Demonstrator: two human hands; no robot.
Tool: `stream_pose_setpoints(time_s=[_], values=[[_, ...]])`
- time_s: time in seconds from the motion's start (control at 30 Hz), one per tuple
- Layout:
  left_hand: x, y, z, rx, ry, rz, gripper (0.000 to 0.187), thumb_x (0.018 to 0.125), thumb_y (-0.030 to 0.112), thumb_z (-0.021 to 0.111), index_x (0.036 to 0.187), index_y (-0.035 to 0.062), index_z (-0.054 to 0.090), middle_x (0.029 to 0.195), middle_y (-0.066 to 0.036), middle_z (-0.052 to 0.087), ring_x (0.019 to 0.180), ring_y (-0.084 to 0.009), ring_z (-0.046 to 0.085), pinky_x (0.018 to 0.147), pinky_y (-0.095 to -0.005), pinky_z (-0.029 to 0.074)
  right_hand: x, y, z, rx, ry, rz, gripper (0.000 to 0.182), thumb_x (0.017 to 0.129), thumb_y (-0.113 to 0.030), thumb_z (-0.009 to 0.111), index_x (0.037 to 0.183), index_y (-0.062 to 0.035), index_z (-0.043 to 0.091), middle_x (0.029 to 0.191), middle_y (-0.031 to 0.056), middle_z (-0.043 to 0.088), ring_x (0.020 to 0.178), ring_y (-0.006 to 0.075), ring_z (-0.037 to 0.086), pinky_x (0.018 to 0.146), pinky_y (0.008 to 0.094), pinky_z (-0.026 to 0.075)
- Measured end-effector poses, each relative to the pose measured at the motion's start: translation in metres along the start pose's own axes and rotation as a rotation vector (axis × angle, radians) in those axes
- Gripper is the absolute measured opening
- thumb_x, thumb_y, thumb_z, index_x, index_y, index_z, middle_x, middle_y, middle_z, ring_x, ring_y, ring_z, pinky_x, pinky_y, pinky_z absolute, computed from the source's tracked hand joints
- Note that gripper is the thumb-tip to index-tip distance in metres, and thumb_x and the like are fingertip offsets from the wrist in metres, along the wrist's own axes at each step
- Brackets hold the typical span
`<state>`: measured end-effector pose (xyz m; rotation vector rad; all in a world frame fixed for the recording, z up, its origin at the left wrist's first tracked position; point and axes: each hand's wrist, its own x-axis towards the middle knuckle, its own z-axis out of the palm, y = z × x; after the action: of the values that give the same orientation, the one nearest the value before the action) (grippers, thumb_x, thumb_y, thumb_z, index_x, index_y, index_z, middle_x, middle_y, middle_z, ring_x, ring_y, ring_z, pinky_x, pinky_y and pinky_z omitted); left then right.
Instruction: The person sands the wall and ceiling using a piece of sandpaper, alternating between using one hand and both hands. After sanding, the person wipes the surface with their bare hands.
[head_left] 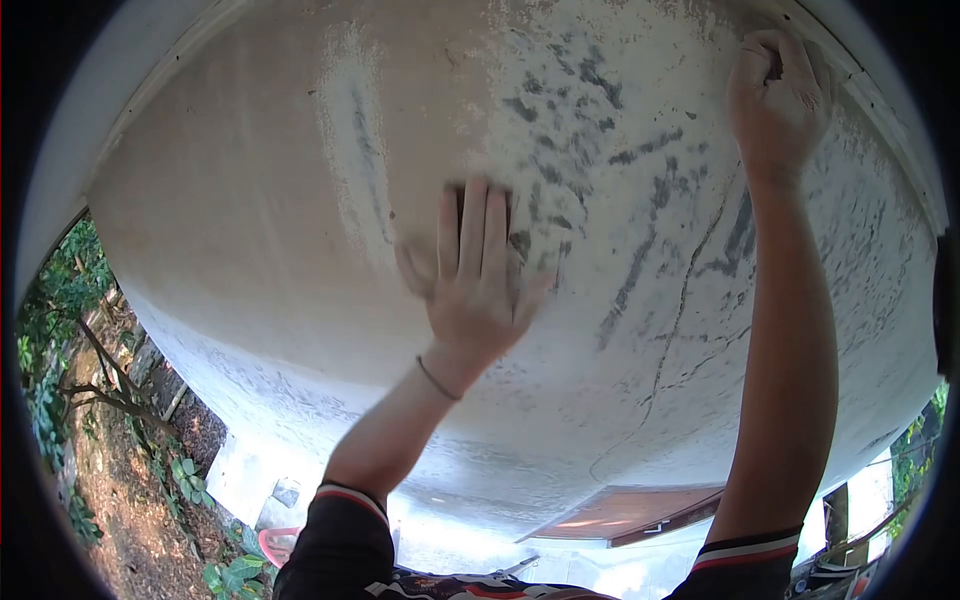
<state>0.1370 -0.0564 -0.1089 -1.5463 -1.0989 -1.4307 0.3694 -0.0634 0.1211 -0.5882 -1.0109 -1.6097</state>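
My left hand (472,285) lies against the wall with its middle fingers stretched upward and its thumb and little finger spread wide. Beneath those fingers is a dark, flat piece of sandpaper (519,242), pressed to the surface; its dark edges show between and beside the fingers. Some blur surrounds the thumb and little finger. Higher up on the right, my right hand (783,100) rests against the wall near its edge, dusted white, fingers curled in a loose fist. I see nothing held in it. The wall (270,200) is beige at left and whitish with dark smears at right.
A crack (685,290) runs down the wall's right part. Trim (870,100) borders the wall at upper right. Below is a brown wooden panel (630,515). Plants (190,480) and bare soil (120,500) lie at lower left, near a pink-rimmed object (275,545).
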Motion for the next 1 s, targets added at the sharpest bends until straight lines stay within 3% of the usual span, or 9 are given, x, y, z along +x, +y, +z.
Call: stream_pose_setpoints(time_s=[0.13,0.27,0.37,0.47,0.53,0.6,0.7,0.9,1.0], values=[[-0.013,0.006,-0.009,-0.020,-0.106,-0.032,0.073,0.091,0.058,0.036,0.138,0.0016,0.039,0.145,-0.012,0.037,0.137,-0.0287,0.028,0.106,-0.0583,-0.008,-0.001,0.002,-0.001,-0.009,0.011,-0.044,0.013,0.074,-0.009,0.055,0.076,-0.0138,0.067,0.072,-0.0018,0.058,0.073,0.0212,0.055,0.073,0.0346,0.045],[0.138,0.010,0.000,-0.059,0.145,0.217,0.073,0.091,0.052,0.042,0.138,-0.0029,0.035,0.148,-0.014,0.030,0.140,-0.0296,0.020,0.110,-0.0506,-0.003,-0.003,-0.010,-0.005,0.063,0.007,0.139,0.014,0.073,-0.011,0.056,0.082,-0.0137,0.067,0.076,-0.0020,0.058,0.074,0.0204,0.055,0.074,0.0346,0.045],[0.182,0.024,-0.005,0.044,0.111,0.163,0.080,0.089,0.055,0.042,0.145,0.0033,0.020,0.152,-0.014,0.017,0.142,-0.0291,0.009,0.111,-0.0544,0.004,0.000,-0.008,-0.003,0.072,0.019,0.134,0.011,0.072,-0.012,0.057,0.080,-0.0147,0.065,0.074,-0.0019,0.057,0.072,0.0207,0.055,0.071,0.0351,0.045],[0.132,0.009,-0.002,-0.061,0.166,0.197,0.073,0.090,0.052,0.043,0.138,-0.0027,0.036,0.147,-0.014,0.032,0.139,-0.0281,0.024,0.110,-0.0508,0.001,0.000,-0.011,-0.003,0.032,0.040,0.065,0.008,0.072,-0.011,0.057,0.074,-0.0157,0.063,0.070,-0.0018,0.055,0.069,0.0212,0.053,0.068,0.0356,0.044],[0.062,0.003,-0.002,-0.048,0.064,0.077,0.071,0.090,0.058,0.036,0.139,0.0066,0.039,0.147,-0.006,0.034,0.138,-0.0240,0.027,0.109,-0.0556,-0.002,-0.004,-0.011,-0.003,0.019,-0.035,0.144,0.012,0.075,-0.010,0.055,0.080,-0.0141,0.065,0.073,-0.0024,0.056,0.073,0.0197,0.054,0.075,0.0355,0.043],[0.004,0.001,-0.006,-0.003,-0.014,0.029,0.072,0.089,0.059,0.038,0.138,0.0068,0.039,0.148,-0.008,0.031,0.138,-0.0256,0.025,0.108,-0.0573,-0.003,-0.002,-0.011,-0.003,0.028,-0.012,0.097,0.011,0.075,-0.011,0.054,0.077,-0.0143,0.064,0.071,-0.0025,0.055,0.072,0.0196,0.053,0.075,0.0352,0.043],[0.008,0.000,-0.001,-0.040,0.042,0.038,0.075,0.089,0.056,0.043,0.138,-0.0006,0.034,0.144,-0.015,0.033,0.138,-0.0292,0.022,0.106,-0.0557,0.001,-0.002,-0.006,-0.005,-0.009,-0.052,0.069,0.010,0.075,-0.011,0.054,0.075,-0.0146,0.063,0.070,-0.0025,0.055,0.071,0.0195,0.053,0.075,0.0348,0.042],[0.150,0.007,0.001,0.030,0.191,0.151,0.070,0.089,0.053,0.044,0.139,0.0041,0.035,0.143,-0.014,0.034,0.136,-0.0276,0.025,0.104,-0.0551,0.006,-0.002,-0.007,-0.004,0.005,-0.017,0.061,0.010,0.074,-0.011,0.054,0.074,-0.0146,0.063,0.070,-0.0021,0.055,0.070,0.0199,0.051,0.076,0.0344,0.042],[0.134,0.006,0.002,-0.019,0.180,0.100,0.071,0.090,0.053,0.042,0.139,0.0033,0.035,0.144,-0.014,0.032,0.136,-0.0278,0.027,0.104,-0.0547,0.006,-0.003,-0.005,-0.004,-0.003,-0.031,0.069,0.010,0.074,-0.010,0.054,0.073,-0.0144,0.063,0.069,-0.0021,0.054,0.070,0.0202,0.051,0.075,0.0346,0.042]])
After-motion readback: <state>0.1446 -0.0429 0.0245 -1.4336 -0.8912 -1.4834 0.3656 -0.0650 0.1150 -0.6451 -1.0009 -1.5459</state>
